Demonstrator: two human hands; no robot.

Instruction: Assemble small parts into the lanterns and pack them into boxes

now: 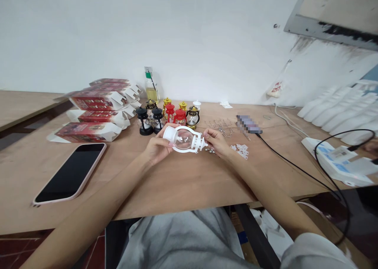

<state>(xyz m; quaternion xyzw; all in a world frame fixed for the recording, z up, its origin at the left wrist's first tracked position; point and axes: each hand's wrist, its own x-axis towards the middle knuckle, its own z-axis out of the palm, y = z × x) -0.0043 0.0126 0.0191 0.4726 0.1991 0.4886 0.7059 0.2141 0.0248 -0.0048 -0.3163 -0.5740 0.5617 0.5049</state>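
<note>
A small white lantern [185, 139] with a clear bulb-shaped middle lies on its side in the air above the table. My left hand [159, 146] is closed around its white base. The lantern's cap points right, toward my right hand [217, 141], whose fingers are pinched together beside the cap. Whatever sits between those fingertips is too small to make out. Behind the lantern stand several finished-looking lanterns, among them a black one [144, 121], a red one [180, 116] and a bronze one [193, 116]. Small metal pieces [210, 151] lie under my right hand.
Bent wire pieces [223, 127] and flat white parts [241, 151] lie to the right, near a cabled phone [249, 124]. A power strip [336, 162] sits at the right edge. At left are red boxes [85, 132] and a pink-cased phone [71, 174]. A bottle [151, 88] stands behind.
</note>
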